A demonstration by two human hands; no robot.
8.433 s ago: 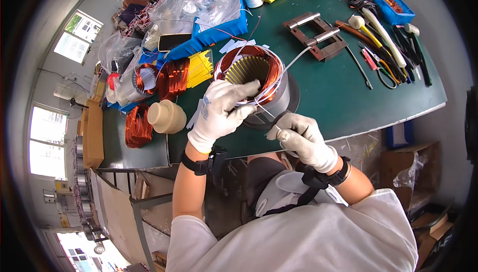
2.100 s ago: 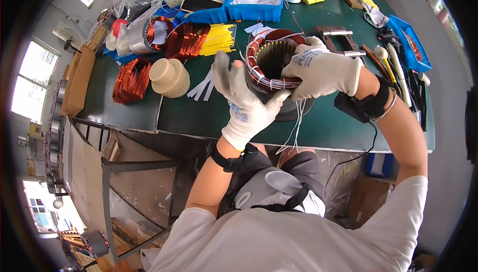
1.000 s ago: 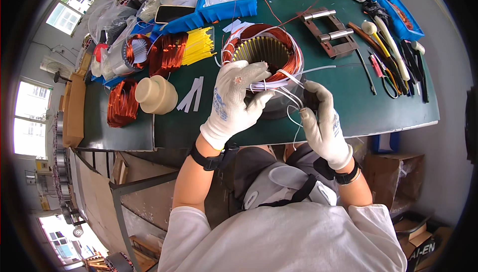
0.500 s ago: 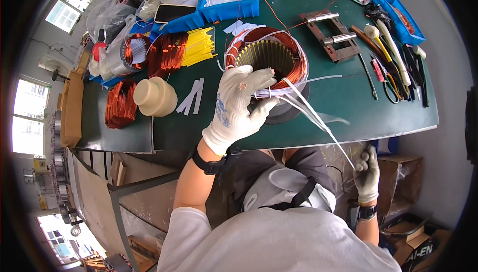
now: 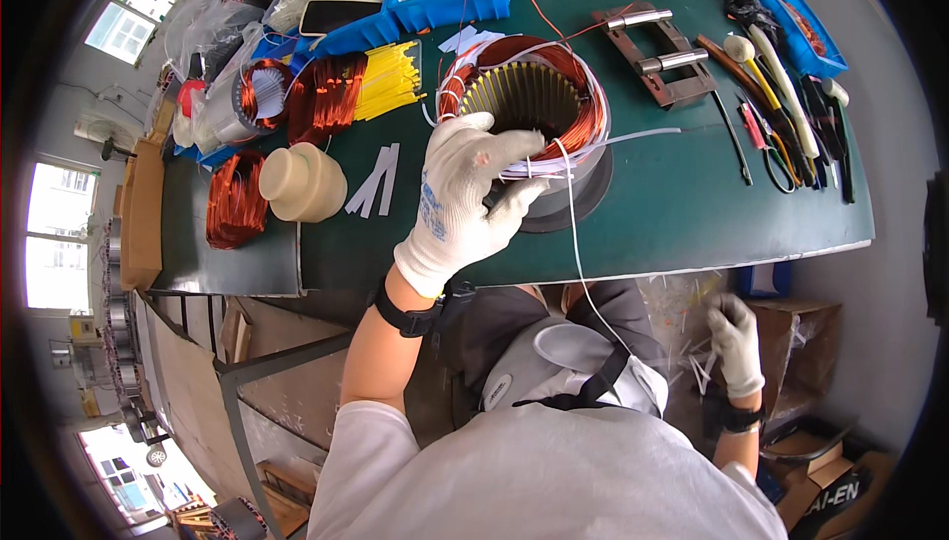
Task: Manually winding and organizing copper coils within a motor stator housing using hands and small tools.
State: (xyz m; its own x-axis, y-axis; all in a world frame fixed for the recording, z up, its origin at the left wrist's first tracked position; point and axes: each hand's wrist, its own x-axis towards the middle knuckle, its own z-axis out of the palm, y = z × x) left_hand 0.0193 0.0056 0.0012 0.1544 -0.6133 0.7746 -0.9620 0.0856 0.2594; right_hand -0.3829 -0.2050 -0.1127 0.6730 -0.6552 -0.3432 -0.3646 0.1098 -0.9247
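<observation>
A motor stator [image 5: 583, 110] with copper windings and yellow slot liners stands on a dark round base [image 5: 583, 206] at the bench's front. My left hand [image 5: 465, 189], in a white glove, grips the near-left rim of its winding, fingers over the inner edge and thumb outside. White cord [image 5: 583, 283] is looped round the near winding and hangs slack over the bench edge to my lap. Off to the lower right, away from the stator, my gloved right hand [image 5: 734, 347] has curled fingers; what they hold, if anything, is hidden. White strips [image 5: 702, 370] show beside it.
Copper coils [image 5: 235, 202], a cream plastic cylinder [image 5: 301, 184], white paper strips [image 5: 376, 179] and yellow slot pieces [image 5: 388, 83] lie left. A metal frame [image 5: 657, 57], scissors [image 5: 779, 172] and a mallet [image 5: 739, 49] lie right. Blue bins [image 5: 450, 6] line the back. A cardboard box [image 5: 801, 352] stands below right.
The white cord, drawn taut toward my right hand before, now hangs loose to my lap as a single strand. My right hand has moved slightly right. My left hand keeps its grip.
</observation>
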